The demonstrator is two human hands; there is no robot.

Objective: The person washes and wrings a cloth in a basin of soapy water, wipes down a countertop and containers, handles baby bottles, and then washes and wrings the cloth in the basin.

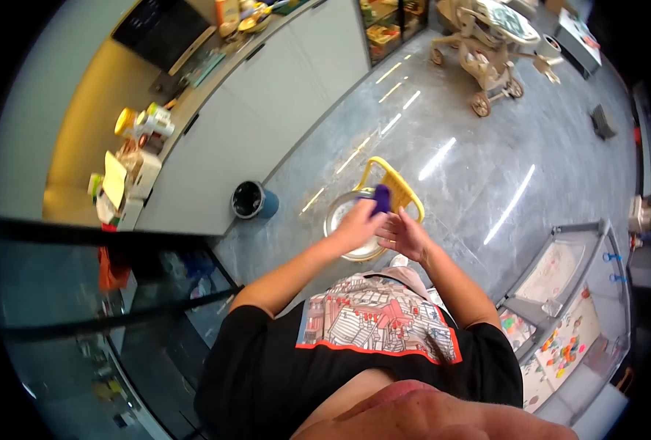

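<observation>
While the purple cloth (pixel 382 199) lay against my left hand (pixel 355 225) at its far right, long axis running near to far, that hand was nearer; whether its fingers gripped, I couldn't tell. My right hand (pixel 407 235) had loosely spread fingers.

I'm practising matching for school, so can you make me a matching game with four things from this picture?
Things:
1. Trash bin
2. Cloth-like item
3. Stroller
4. Chair

Places, colours and states:
A. Yellow
B. Purple, at the fingers of the left hand
C. Open at the top, on the floor beside the grey cabinets
D. Standing on wheels

Right pairs: 1-C, 2-B, 3-D, 4-A
</observation>
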